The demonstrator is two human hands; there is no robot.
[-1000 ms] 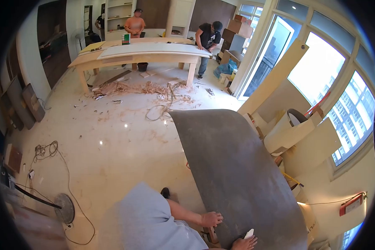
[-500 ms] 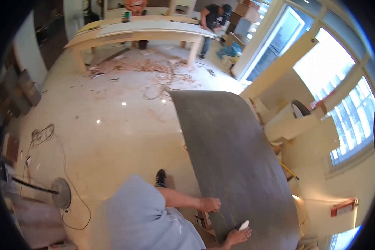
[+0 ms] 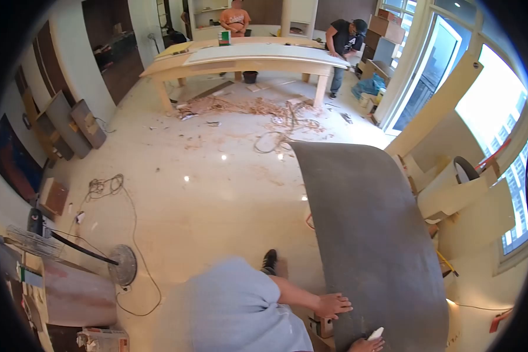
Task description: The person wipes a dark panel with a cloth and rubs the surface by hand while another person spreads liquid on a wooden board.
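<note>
A large dark grey sheet with a curled far end lies lengthwise on the right side of the view. My left hand lies on its near left edge, fingers stretched out and nothing in them. Lower down, my right hand is closed round a small white flat piece, held against the sheet. The bottom of the frame cuts off part of that hand. I cannot make out exactly what the white piece is.
Wood shavings and cables litter the floor before a long wooden table. Two people stand at it, one in orange, one in black. A fan lies at left; rolled sheet material leans at right.
The view has swung left, so everything sits further right in the frame. My left hand has gone from curled fingers to lying flat on the sheet. My right hand still holds the white piece.
</note>
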